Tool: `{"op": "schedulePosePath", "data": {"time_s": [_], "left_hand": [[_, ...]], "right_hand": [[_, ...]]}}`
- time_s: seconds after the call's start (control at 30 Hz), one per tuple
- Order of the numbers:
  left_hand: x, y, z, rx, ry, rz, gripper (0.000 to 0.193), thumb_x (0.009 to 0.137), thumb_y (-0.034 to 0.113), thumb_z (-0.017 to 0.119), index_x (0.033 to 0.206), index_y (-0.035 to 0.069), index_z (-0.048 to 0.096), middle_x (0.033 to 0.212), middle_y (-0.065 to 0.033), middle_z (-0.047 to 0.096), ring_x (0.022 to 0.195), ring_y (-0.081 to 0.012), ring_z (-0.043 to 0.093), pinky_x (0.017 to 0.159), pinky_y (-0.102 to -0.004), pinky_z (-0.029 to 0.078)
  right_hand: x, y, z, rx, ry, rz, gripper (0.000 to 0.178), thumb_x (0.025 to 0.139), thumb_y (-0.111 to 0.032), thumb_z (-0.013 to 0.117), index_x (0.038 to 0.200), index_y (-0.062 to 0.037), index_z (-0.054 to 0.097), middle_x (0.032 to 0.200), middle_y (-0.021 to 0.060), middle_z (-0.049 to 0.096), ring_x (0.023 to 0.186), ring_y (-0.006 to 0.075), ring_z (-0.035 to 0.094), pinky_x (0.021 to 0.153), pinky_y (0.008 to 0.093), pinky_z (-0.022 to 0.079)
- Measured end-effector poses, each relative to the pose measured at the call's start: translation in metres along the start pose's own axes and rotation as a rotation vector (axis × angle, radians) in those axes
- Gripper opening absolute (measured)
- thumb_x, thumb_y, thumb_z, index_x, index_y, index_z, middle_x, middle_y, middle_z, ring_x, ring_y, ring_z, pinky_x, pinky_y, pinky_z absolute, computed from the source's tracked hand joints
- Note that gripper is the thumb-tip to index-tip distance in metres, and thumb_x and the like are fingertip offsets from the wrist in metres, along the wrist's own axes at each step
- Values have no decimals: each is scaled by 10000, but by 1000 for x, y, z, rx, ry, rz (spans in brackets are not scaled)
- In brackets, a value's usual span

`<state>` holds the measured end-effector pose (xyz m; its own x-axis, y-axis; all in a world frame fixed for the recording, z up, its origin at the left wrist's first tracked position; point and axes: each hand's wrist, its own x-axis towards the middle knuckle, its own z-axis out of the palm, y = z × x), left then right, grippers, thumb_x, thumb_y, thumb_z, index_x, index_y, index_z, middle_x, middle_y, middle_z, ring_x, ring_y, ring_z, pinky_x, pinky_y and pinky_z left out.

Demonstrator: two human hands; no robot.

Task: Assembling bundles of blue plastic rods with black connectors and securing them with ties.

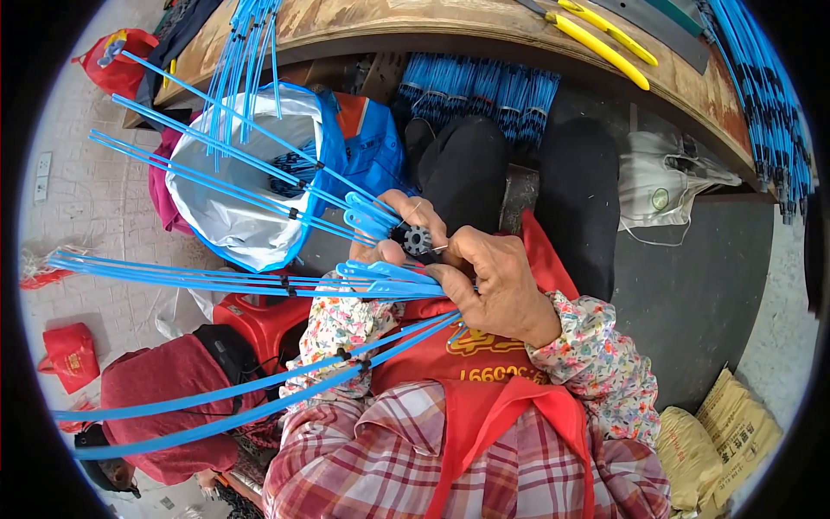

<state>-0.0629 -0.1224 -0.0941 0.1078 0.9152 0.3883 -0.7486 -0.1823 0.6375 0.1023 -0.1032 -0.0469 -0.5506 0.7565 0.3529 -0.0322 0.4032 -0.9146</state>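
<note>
Over my lap, my left hand is closed round a small black notched hub, with the fingers at its far side and the thumb tip close to it. Blue rods with black clips fan out from near the hub to the left, their pale blue flat ends bunched by my fingers. My right hand pinches a thin wire at the hub's right edge. Below its fingers, more blue rods run out leftward over my left sleeve; their ends are partly hidden by the right hand.
A wooden bench curves across the far side, with yellow-handled pliers and blue rod bundles on it. A white-lined blue bag stands at left, a red stool nearer. Another person sits at lower left. Yellow sacks lie lower right.
</note>
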Motion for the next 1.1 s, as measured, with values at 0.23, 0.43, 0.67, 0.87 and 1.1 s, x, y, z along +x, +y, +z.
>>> {"op": "schedulePosePath", "data": {"time_s": [0.23, 0.43, 0.67, 0.87, 1.1], "left_hand": [[3, -1, -8, -89, -113, 0, 364, 846, 124, 645, 1115, -50, 471, 993, -254, 562, 928, -269, 602, 826, -348, 533], [4, -8, -10, -142, -114, 31, 392, 780, -13, 665, 1129, -43, 489, 1023, -224, 571, 992, -296, 593, 860, -371, 531], [9, -10, -2, -104, -38, 17, 360, 781, -22, 661, 1104, -33, 502, 987, -193, 583, 969, -270, 595, 867, -377, 524], [19, -9, 14, 70, 1, 21, 238, 860, 193, 636, 1014, 36, 544, 858, -131, 602, 786, -152, 520, 685, -269, 433], [35, -16, 13, -106, -111, -70, 291, 797, 89, 690, 1025, -8, 537, 919, -186, 612, 822, -204, 580, 701, -287, 493]], "right_hand": [[-1, -2, 0, 0, 38, 12, 169, 771, -34, 676, 747, -2, 513, 622, 107, 548, 485, 215, 551, 444, 306, 399], [-2, -6, -2, -9, 66, 99, 170, 790, -25, 673, 746, 0, 511, 625, 108, 540, 491, 191, 543, 449, 283, 393], [1, -8, -11, -10, 55, 191, 189, 787, -49, 689, 750, 9, 513, 638, 114, 561, 502, 164, 549, 461, 278, 410], [4, -8, -28, 84, -103, 396, 206, 768, -59, 726, 817, 23, 544, 668, 61, 585, 600, 56, 537, 503, 233, 427], [11, -6, -49, 279, -82, 498, 203, 753, -44, 730, 850, 17, 562, 749, 26, 591, 677, 71, 551, 587, 224, 455]]}}
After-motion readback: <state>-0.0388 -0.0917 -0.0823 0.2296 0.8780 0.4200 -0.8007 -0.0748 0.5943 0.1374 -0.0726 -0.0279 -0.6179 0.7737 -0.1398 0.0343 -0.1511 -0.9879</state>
